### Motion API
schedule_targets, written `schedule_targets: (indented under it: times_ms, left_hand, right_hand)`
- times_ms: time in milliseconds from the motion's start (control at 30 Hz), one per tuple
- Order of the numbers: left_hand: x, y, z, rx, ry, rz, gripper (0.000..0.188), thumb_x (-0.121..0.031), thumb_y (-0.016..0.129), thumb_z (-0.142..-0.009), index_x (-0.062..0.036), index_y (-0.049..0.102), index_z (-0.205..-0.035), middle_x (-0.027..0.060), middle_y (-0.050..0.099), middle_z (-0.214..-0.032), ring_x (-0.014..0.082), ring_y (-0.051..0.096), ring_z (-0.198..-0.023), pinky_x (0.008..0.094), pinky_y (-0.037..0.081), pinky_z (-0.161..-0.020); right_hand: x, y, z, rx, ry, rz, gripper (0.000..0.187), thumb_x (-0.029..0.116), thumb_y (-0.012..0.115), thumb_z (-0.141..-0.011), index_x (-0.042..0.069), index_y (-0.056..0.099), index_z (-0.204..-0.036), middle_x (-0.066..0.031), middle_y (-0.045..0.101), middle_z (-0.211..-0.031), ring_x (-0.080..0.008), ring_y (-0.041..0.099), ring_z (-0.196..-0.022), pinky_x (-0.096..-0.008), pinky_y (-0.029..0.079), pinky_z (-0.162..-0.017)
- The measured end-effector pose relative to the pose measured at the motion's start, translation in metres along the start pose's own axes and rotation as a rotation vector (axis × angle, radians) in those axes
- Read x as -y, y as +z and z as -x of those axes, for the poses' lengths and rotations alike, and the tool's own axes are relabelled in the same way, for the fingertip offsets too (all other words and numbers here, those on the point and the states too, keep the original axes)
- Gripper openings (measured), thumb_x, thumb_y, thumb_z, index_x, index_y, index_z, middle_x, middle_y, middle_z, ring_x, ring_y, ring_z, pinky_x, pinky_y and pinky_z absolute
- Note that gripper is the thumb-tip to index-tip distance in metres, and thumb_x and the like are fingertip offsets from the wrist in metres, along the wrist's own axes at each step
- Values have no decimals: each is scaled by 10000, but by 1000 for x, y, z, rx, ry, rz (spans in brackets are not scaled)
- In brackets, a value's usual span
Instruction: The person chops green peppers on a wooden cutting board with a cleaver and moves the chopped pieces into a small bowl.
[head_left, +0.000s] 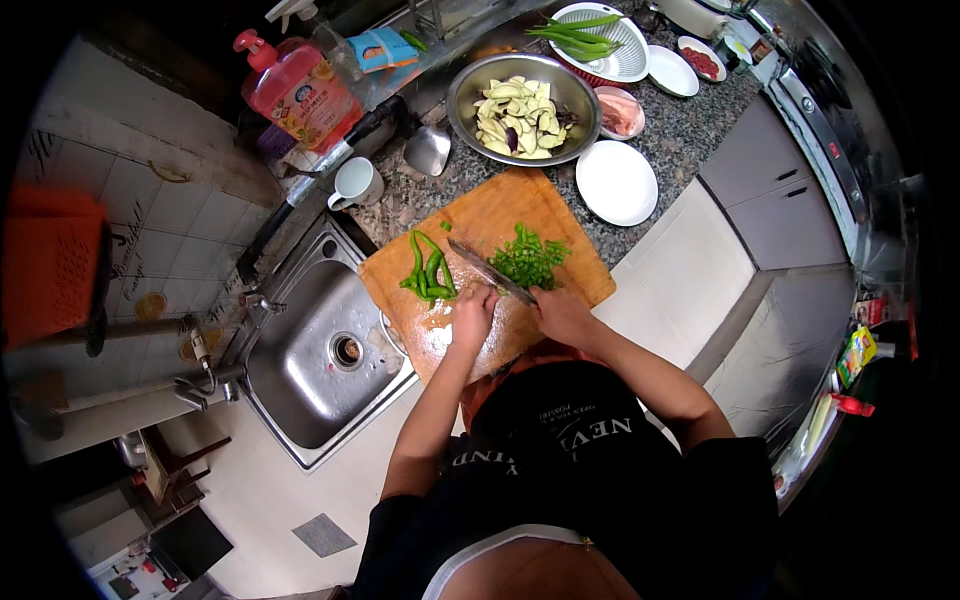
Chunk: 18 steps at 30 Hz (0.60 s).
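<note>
On a wooden cutting board [400, 275] lies a heap of chopped green pepper [530, 260], just right of a kitchen knife [490, 268]. My right hand [562, 317] is closed round the knife's handle, and the blade slants across the board toward the far left. Close to the blade on its near side, my left hand [474, 316] has its fingers curled together; what they hold, if anything, is hidden. Several whole green peppers [430, 270] rest on the board left of the knife. A small cut piece of pepper [446, 226] lies beyond the blade.
Beyond the board stand a metal bowl [462, 110] of cut eggplant, a white plate [617, 183], a dish of raw meat [620, 112] and a white basket [632, 60] with long green peppers. A mug [357, 184] and spatula [428, 150] sit left, above the steel sink [300, 370].
</note>
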<state>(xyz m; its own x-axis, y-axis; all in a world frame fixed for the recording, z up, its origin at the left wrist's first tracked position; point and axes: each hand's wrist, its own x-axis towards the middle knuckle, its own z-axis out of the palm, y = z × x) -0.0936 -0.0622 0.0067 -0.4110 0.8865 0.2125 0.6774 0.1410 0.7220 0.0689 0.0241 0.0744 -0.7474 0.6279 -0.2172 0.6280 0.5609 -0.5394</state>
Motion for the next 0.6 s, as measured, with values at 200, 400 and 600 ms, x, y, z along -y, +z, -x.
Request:
schedule_targets:
  times_ms: [200, 400, 600]
  left_hand:
    - [2, 1, 8, 18, -26, 3, 44, -71, 633, -789, -28, 625, -784, 128, 602, -786, 326, 593, -717, 403, 489, -645]
    - [-7, -6, 7, 46, -70, 5, 29, -22, 616, -784, -17, 637, -803, 153, 616, -813, 333, 606, -755, 378, 489, -680]
    - [-16, -11, 15, -63, -91, 47, 45, -14, 579, -806, -11, 624, -804, 175, 599, -810, 348, 598, -759, 408, 486, -667]
  right_hand:
    - [2, -19, 27, 175, 55, 21, 242, 169, 501, -834, 19, 563, -1013, -245, 611, -764, -434, 588, -743, -516, 460, -695]
    - [-3, 8, -1, 116, 45, -86, 248, 177, 516, -836, 0, 557, -1004, -238, 615, -786, -422, 591, -760, -512, 455, -703]
    - [7, -33, 16, 138, 31, -56, 259, 162, 517, -836, -14, 555, -1023, -245, 614, -797, -417, 596, -776, -509, 459, -722]
